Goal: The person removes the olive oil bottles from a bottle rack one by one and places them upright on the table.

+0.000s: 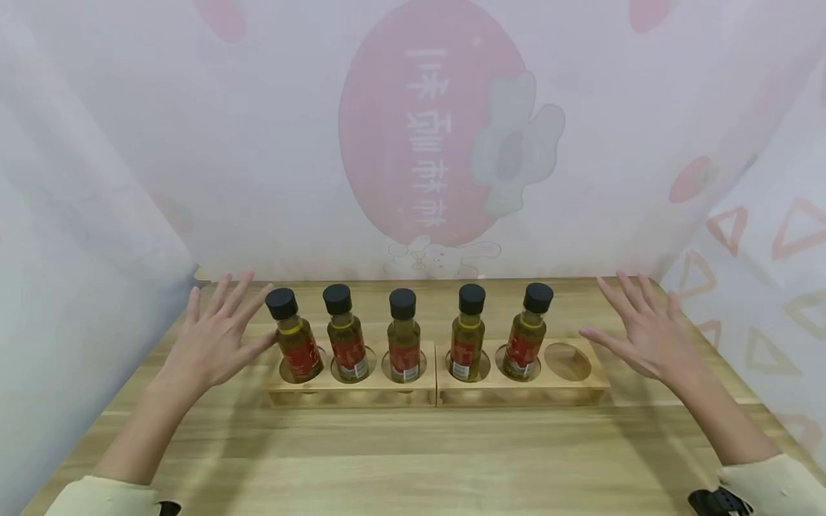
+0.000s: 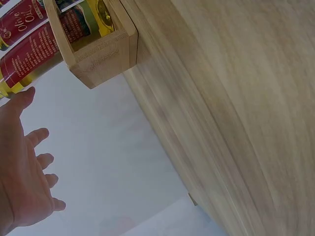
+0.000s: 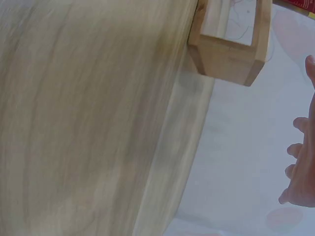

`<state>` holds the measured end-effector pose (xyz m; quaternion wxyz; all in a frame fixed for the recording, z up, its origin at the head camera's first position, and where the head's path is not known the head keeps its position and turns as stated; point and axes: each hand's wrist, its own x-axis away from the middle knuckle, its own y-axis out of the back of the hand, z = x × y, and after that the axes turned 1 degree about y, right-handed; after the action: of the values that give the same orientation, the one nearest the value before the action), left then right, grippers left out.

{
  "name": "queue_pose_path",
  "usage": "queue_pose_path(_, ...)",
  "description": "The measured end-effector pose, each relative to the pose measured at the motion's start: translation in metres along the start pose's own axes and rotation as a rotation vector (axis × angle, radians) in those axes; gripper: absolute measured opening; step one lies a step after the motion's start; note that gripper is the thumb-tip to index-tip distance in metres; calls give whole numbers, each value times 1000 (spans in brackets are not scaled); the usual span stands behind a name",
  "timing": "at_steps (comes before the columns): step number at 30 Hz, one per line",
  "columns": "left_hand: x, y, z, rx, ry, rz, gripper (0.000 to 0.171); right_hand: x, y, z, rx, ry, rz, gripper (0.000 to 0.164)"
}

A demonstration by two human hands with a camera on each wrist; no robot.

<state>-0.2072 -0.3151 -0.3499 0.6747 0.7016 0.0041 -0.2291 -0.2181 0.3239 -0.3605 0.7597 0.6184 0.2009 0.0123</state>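
Note:
Several small olive oil bottles with black caps and red labels stand in a row of round holes in two wooden racks placed end to end. My left hand (image 1: 209, 340) is spread beside the leftmost bottle (image 1: 301, 351), its thumb close to that bottle and holding nothing. Past the right end of the right rack (image 1: 555, 395), my right hand (image 1: 652, 340) is spread with fingers straight, also holding nothing. The left rack (image 1: 351, 397) has a bottle in each hole. At the right rack's far right, the last hole (image 1: 568, 362) has no bottle. The left wrist view shows "Olive Oil" lettering on a label (image 2: 22, 22).
The racks stand on a wood-grain table (image 1: 413, 459). Behind it hangs a pale curtain (image 1: 277, 143) with a large pink print, and similar white cloth (image 1: 761, 301) with triangle patterns borders the right side. Another pale cloth (image 1: 77, 251) closes off the left.

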Motion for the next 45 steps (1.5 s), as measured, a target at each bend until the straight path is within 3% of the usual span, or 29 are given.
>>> queue_pose_path(9,3,3,-3,62,-37,7,77,-4,6,14,-89,46,-31,87)
queue_pose_path(15,4,6,-4,180,-52,50,80,-5,13,26,-168,85,-57,82)
queue_pose_path(21,5,9,-4,276,-28,114,79,-7,20,36,-247,120,-80,78)
queue_pose_path(27,7,11,-5,327,-20,129,77,-6,22,40,-291,129,-75,77)
queue_pose_path(36,7,18,-5,444,-11,98,79,0,19,28,-422,101,163,82)
queue_pose_path(45,7,29,-15,581,21,91,85,9,5,10,-408,176,284,81)
